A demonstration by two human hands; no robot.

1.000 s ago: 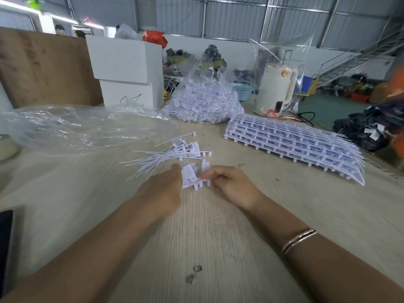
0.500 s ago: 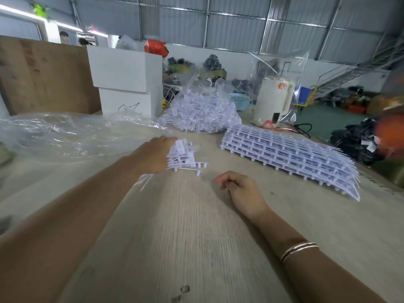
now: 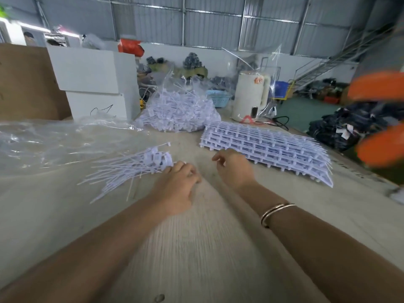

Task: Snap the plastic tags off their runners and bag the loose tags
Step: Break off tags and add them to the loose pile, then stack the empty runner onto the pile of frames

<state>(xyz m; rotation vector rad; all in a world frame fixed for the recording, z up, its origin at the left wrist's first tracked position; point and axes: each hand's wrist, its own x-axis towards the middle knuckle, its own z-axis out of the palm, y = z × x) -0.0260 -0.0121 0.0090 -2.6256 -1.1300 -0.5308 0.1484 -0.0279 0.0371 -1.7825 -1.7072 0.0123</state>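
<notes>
A loose pile of white plastic tags (image 3: 131,169) lies on the table left of centre. My left hand (image 3: 177,189) rests at the pile's right end with fingers curled, touching the nearest tags; what it holds, if anything, is hidden. My right hand (image 3: 235,167) hovers with relaxed fingers and holds nothing, next to the near left corner of a stack of tag runners (image 3: 269,149). A clear bag full of loose tags (image 3: 179,112) stands behind. An empty clear bag (image 3: 54,141) lies flat at the left.
White boxes (image 3: 94,84) and a brown board (image 3: 26,82) stand at the back left. A white kettle in plastic wrap (image 3: 250,97) sits behind the runners. Dark clothes (image 3: 349,127) are piled off the table's right edge. A blurred orange object (image 3: 380,119) fills the right edge.
My left hand has laid its tags on the pile and drawn back to the pile's right end. My right hand has moved forward from the table centre to the runner stack.
</notes>
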